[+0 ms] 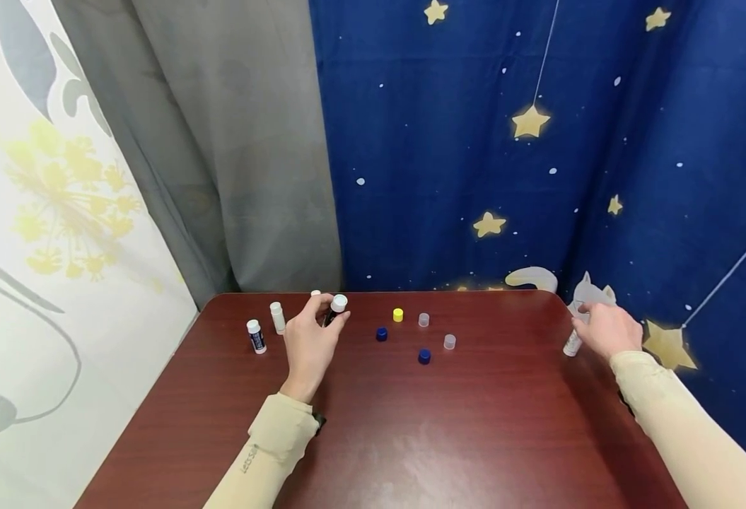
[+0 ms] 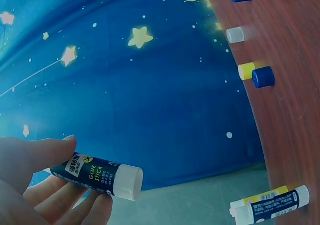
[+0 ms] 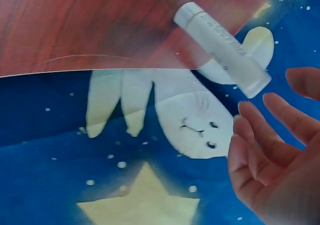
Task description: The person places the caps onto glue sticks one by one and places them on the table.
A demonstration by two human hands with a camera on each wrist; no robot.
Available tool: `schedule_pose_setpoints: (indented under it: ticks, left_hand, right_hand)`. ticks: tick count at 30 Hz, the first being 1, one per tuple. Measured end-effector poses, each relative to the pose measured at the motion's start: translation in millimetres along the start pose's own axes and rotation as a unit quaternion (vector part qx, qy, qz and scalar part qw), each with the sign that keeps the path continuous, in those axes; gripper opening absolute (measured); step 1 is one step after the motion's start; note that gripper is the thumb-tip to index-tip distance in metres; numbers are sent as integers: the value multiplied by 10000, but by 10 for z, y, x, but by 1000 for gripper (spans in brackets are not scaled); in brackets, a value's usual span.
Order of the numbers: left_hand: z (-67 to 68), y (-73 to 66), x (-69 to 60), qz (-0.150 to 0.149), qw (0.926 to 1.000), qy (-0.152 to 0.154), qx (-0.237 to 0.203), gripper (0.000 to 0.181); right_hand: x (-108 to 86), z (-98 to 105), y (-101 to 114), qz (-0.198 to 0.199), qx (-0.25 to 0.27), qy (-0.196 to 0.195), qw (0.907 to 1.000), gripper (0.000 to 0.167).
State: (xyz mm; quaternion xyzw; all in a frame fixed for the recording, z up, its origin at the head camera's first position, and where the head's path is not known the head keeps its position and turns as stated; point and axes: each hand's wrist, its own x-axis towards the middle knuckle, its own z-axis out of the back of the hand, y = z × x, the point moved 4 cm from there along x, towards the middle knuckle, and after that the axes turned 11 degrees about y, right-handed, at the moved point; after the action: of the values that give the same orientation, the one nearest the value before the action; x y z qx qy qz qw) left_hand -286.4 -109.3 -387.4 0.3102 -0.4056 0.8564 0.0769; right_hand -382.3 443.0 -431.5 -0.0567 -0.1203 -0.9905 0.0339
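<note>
My left hand (image 1: 309, 350) holds a dark glue stick (image 2: 92, 175) with a white end, pinched between thumb and fingers above the far left of the table. At the far right, a white glue stick (image 1: 572, 344) stands upright on the table. My right hand (image 1: 609, 331) is just beside it; in the right wrist view its loosely bent fingers (image 3: 272, 147) are apart from the white stick's top, holding nothing. Left of my left hand stand a navy glue stick (image 1: 256, 337) and a white tube (image 1: 278, 318). Another white-topped tube (image 1: 315, 293) is mostly hidden behind my left hand.
Between the hands lie small caps: a yellow one (image 1: 398, 315), two blue ones (image 1: 382, 334) and two translucent ones (image 1: 450, 342). The reddish-brown table (image 1: 474, 424) ends at a blue star curtain (image 1: 423, 141) and a grey curtain (image 1: 271, 141).
</note>
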Motion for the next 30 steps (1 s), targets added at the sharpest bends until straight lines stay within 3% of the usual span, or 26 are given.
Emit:
schedule_pose_setpoints:
  ticks: [5,14,30]
  left_hand:
    - [9,-27,-12,14,10000,49,52,32]
    - [12,-84,-72,-48,10000,87,-11,32]
    - [15,-170,-149,-178,9995,190,190,29]
  right_hand:
    - [97,58,221,218,-87,-302,9993,35]
    - [222,-23,659,517,-230,-283,9980,33]
    - [323,-248,1082,1046,-199,-380,9936,32]
